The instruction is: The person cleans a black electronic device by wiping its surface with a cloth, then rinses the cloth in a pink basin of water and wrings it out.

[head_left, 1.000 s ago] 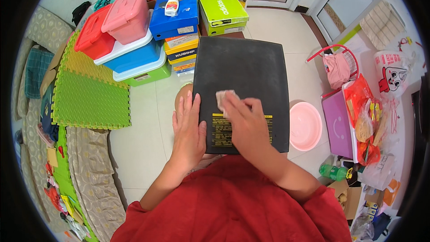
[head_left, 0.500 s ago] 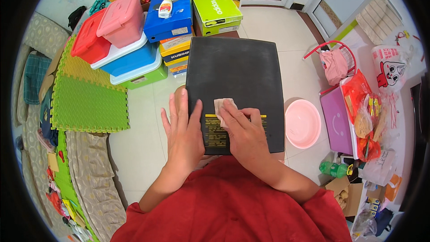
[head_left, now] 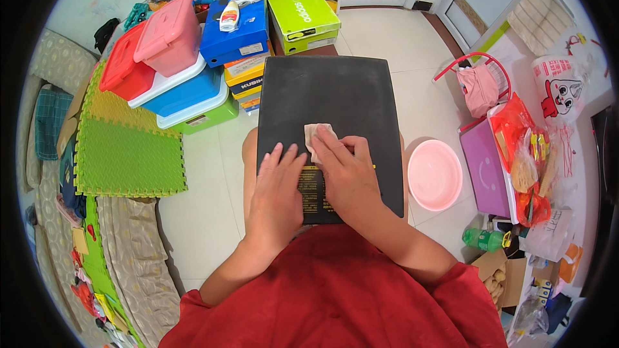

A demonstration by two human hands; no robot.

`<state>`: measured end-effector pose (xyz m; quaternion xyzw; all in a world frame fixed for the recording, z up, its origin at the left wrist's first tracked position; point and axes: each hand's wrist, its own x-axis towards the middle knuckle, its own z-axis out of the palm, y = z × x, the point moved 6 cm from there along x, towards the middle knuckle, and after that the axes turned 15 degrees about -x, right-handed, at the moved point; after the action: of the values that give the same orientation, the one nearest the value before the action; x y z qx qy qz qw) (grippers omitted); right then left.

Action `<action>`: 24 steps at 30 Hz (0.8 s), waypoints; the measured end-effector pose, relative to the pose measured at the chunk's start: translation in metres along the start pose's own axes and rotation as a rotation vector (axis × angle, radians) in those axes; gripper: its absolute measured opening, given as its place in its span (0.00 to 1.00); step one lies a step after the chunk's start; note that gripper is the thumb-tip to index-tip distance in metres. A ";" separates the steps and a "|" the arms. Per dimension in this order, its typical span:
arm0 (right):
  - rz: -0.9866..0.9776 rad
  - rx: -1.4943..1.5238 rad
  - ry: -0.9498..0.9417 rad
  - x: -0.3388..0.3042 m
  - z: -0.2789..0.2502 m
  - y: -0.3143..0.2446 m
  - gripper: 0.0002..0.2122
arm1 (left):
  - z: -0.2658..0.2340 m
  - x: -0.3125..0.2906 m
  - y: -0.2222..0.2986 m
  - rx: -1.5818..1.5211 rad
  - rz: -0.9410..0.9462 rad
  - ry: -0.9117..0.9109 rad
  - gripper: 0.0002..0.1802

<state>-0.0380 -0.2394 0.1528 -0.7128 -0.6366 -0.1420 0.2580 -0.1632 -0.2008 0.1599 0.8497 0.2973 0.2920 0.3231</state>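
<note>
A black, slightly dusty rectangular panel [head_left: 329,90] lies across my lap, with a block of yellow print near its close edge. My left hand [head_left: 277,190] rests flat on the panel's near left part, fingers stretched out and slightly apart. Under the fingers of my right hand [head_left: 348,177] is a folded beige cloth [head_left: 314,136], pressed against the panel just beyond the print. The right hand covers part of the yellow lettering. What supports the panel underneath is mostly hidden.
Right of the panel a pink basin [head_left: 435,175] stands on the tiled floor. Beyond it are a purple bin [head_left: 485,171] and a red-framed chair [head_left: 480,84]. Shoe boxes [head_left: 303,16] and stacked storage tubs [head_left: 169,38] stand at the far left, above green foam mats [head_left: 129,158].
My left hand has come off the panel's left edge and onto its top surface. My right hand has slid the cloth a little farther from me. The view has shifted slightly.
</note>
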 end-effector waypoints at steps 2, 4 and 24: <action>0.006 0.006 -0.002 -0.001 -0.002 0.004 0.24 | 0.003 -0.001 0.001 0.044 0.017 -0.017 0.30; 0.038 -0.080 0.009 -0.004 -0.006 0.015 0.24 | 0.003 -0.002 -0.001 0.077 0.021 -0.026 0.28; 0.178 -0.150 0.013 -0.021 -0.022 0.038 0.23 | 0.008 -0.003 0.007 0.052 0.044 -0.012 0.30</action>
<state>-0.0012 -0.2708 0.1525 -0.7829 -0.5566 -0.1705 0.2195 -0.1576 -0.2096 0.1590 0.8660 0.2838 0.2860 0.2962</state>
